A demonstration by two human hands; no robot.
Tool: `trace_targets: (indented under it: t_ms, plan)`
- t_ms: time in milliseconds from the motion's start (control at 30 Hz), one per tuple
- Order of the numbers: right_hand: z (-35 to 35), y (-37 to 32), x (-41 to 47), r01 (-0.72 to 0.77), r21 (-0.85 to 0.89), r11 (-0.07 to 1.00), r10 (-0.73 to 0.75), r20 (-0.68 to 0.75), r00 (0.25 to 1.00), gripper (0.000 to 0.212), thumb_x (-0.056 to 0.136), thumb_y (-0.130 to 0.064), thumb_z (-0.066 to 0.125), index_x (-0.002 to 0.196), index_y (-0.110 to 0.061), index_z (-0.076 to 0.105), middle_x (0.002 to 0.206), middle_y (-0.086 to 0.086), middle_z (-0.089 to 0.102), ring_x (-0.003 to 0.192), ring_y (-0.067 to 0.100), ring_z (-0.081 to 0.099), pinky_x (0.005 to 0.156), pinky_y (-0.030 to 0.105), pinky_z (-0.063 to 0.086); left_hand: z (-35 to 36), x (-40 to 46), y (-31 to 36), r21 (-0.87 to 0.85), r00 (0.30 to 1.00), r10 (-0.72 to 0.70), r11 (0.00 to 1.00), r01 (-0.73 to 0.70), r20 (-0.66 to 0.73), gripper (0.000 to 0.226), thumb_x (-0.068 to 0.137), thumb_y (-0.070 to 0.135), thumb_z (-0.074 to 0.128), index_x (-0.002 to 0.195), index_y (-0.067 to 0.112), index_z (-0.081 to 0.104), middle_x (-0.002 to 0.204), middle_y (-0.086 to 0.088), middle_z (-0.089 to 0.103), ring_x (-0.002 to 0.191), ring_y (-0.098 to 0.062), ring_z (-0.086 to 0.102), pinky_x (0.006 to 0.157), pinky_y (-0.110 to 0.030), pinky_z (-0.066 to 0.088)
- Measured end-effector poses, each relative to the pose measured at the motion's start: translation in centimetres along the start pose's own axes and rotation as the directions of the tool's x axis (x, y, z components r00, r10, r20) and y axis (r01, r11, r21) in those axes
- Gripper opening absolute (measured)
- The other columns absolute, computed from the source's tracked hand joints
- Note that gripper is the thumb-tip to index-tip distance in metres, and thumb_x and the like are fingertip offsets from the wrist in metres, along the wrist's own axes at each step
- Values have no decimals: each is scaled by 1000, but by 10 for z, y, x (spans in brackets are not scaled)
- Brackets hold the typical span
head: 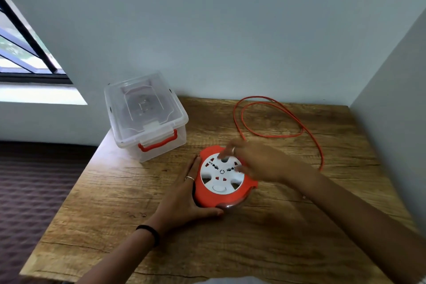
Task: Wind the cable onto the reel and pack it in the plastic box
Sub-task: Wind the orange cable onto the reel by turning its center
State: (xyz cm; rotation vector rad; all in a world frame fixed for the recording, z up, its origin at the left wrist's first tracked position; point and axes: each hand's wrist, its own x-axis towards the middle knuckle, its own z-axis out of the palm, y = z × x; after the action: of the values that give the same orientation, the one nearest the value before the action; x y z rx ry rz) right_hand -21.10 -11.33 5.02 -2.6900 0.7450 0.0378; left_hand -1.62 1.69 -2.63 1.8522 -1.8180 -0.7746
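Note:
An orange cable reel (214,198) with a white socket face lies flat on the wooden table (276,237). My left hand (186,193) rests flat against the reel's left side, thumb along its near edge. My right hand (255,161) reaches over the white face, its fingers blurred around the small knob at the far side of the disc. The orange cable (276,110) lies unwound in loose loops on the table behind and to the right of the reel. A clear plastic box (145,117) with its lid shut and an orange handle stands at the table's far left corner.
Walls bound the table at the back and on the right. A window is at the upper left. To the left of the table lies a dark patterned surface (34,187), lower than the tabletop.

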Motion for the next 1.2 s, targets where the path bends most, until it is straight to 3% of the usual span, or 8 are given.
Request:
trace_targets:
  t_ms: [167,400,533,633,733,900,1033,1200]
  plan:
    - [12,-13,4,183,-288,940,-125,207,970,60,93,-20,56,142,-44,31,156,-1,21,134,28,33,106,37,29,-1,-1,2,-4,1000,17,1000,-17,-3,126,52,80,68,133,53,-26,158,15,-7,143,-8,15,114,-28,27]
    - [10,-15,22,333,-428,841,-210,310,927,66,88,-21,59,145,-35,29,156,7,17,129,31,39,107,45,30,0,0,0,30,1000,9,1000,-8,-11,132,51,83,66,143,41,-19,156,18,-13,142,-4,8,114,-31,27]
    - [5,-19,39,428,-481,765,-274,358,893,67,75,-28,64,136,-34,39,146,7,29,95,28,57,91,42,39,-2,1,2,24,1000,16,1000,-15,-23,132,50,81,67,144,42,-16,155,20,-12,140,-2,8,111,-28,25]
    - [2,-20,47,443,-465,767,-297,355,886,67,69,-36,66,132,-32,43,131,6,41,73,21,50,82,38,43,-3,1,2,4,1000,6,1000,-6,-16,131,49,81,68,141,45,-19,153,22,-13,140,-1,5,112,-28,21]
    - [2,-19,45,344,-419,841,-258,249,934,63,69,-41,66,128,-24,50,117,6,50,70,18,43,64,31,37,-1,2,-1,0,1000,-7,1000,7,-23,133,48,83,67,143,43,-17,155,21,-11,143,-5,6,116,-32,23]
    - [21,-36,35,-47,-315,948,45,-13,999,50,70,-45,63,115,-23,59,105,1,58,87,22,60,62,27,33,0,2,0,-35,999,-8,999,7,-36,130,48,83,68,138,51,-21,157,17,-4,143,-6,14,114,-34,30]
    - [39,-47,33,-324,-114,939,303,-169,938,31,69,-43,62,82,-18,49,78,-4,58,70,15,54,55,26,28,2,3,0,-3,999,12,1000,-13,-31,131,49,84,67,140,49,-21,157,18,-7,143,-5,10,115,-34,29]
    - [37,-62,42,-502,-40,864,484,-208,850,27,77,-33,61,81,-17,41,78,-3,56,79,17,60,56,25,30,4,3,-2,-16,999,-3,1000,2,-45,132,50,84,67,145,42,-16,156,21,-7,144,-6,11,113,-37,33]
